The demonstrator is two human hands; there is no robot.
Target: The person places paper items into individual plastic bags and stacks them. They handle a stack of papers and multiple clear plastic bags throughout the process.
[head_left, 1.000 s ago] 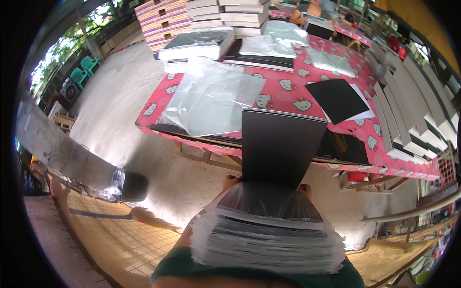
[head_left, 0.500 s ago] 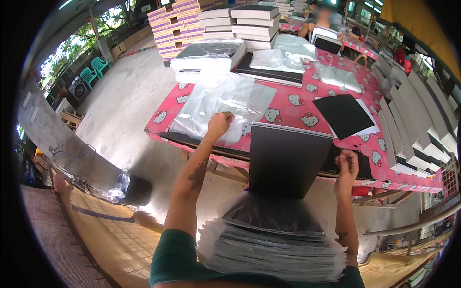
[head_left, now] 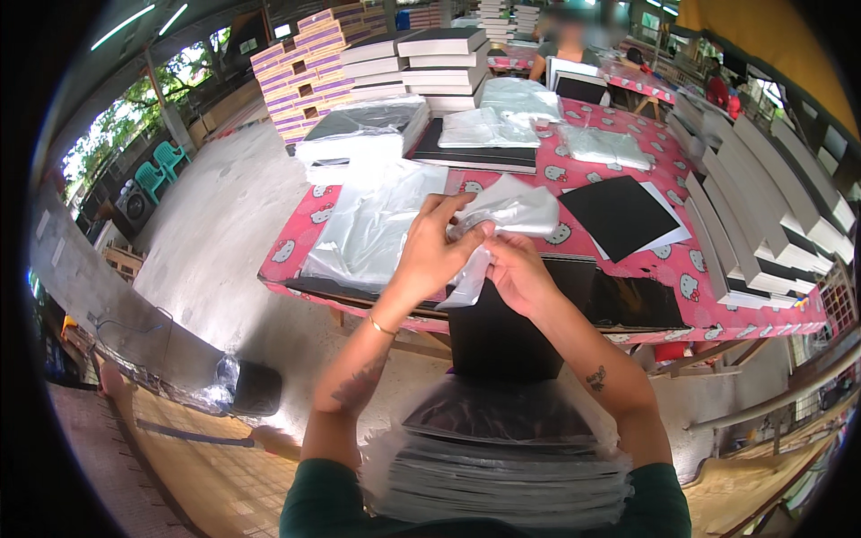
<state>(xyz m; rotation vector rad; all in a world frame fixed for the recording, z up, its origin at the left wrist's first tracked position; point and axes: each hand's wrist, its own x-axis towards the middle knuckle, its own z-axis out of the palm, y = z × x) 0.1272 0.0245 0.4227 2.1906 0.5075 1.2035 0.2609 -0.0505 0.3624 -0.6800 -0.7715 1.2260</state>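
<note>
A clear plastic bag [head_left: 518, 208], crumpled and partly folded, is held up over the table's front edge. My left hand [head_left: 432, 249] grips it from the left, fingers curled around its edge. Close beside it, my right hand [head_left: 520, 271] pinches the same bag near its lower corner. Below both hands a stack of black sheets [head_left: 502, 336] stands upright against the table edge, its upper part hidden behind my hands and the bag. Nearest my body is a thick pile of bagged black sheets [head_left: 502, 471]. To the left of my left hand, more clear bags [head_left: 363, 229] lie flat.
The table has a pink patterned cover [head_left: 291, 229]. On it lie black sheets over white ones [head_left: 621, 215], bundled plastic bags [head_left: 605, 146] and wrapped stacks [head_left: 363, 125]. Tall black-and-white stacks [head_left: 762, 215] line the right side. Across the table sits another person [head_left: 567, 58].
My left hand has lifted a plastic bag off the flat pile. My right hand has come in from the right to meet it, and both now hold the bag.
</note>
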